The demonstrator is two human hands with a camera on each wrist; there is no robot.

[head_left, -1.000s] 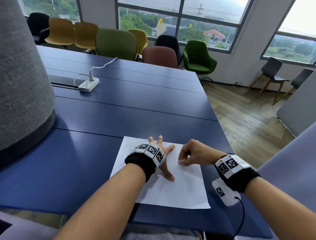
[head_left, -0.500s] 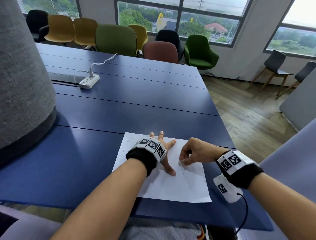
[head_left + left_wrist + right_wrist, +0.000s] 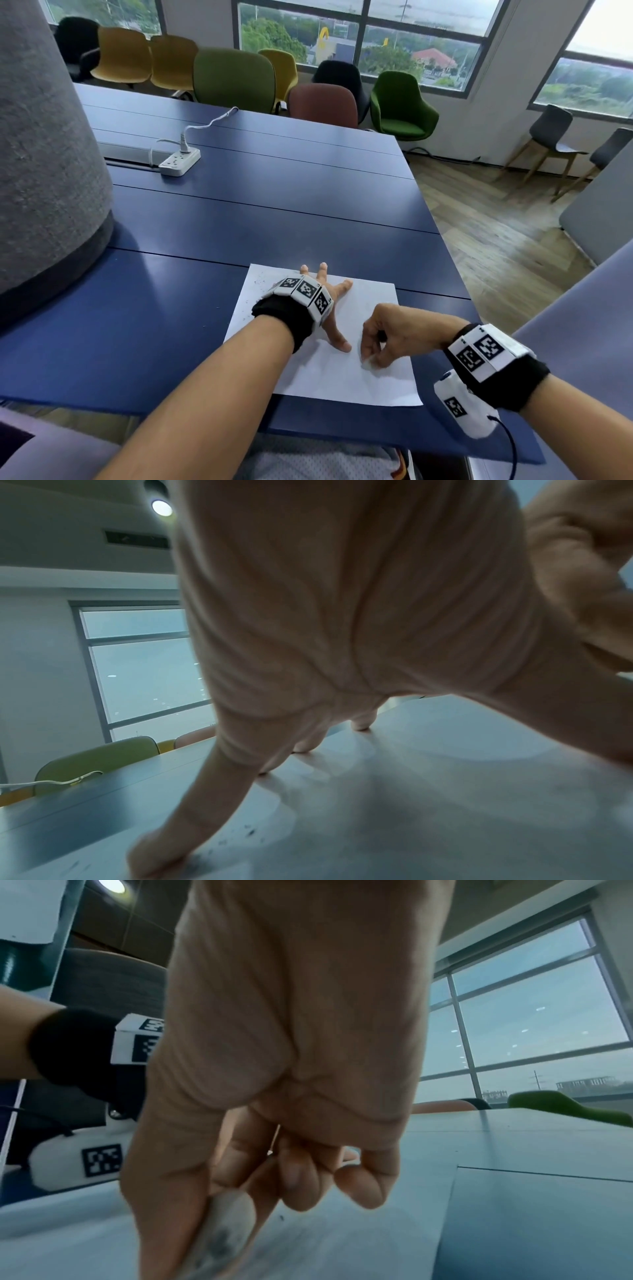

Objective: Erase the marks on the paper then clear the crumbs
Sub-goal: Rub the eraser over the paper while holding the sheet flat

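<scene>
Blue table (image 3: 239,219) fills most of the head view, set in a windowed room with a row of coloured chairs (image 3: 233,78) along the far side; a grey fabric column (image 3: 44,144) stands at the left edge and a white power strip (image 3: 180,161) lies well apart from the work area. White paper (image 3: 349,380) is laid flat at the near edge of the table. The left hand (image 3: 329,301) is pressed on the upper part of the sheet with its fingers (image 3: 161,850) spread and straight, acting as a hold-down. The right hand (image 3: 387,339) is positioned just beside it, nearer the sheet's right side, with thumb and forefinger pinching a small worn eraser (image 3: 222,1231) whose grey-smudged tip is held against the paper; the other fingers are curled in. Dark crumbs (image 3: 255,284) are seen scattered near the paper's far left corner and close to the left little finger. Erasing is judged to be under way, crumbs not yet cleared. Risks are noted: the sheet may be creased or torn if the stroke is driven toward the unpinned near edge; graphite on the dirty eraser tip may be smeared back; crumbs may be ground in under the left palm.
</scene>
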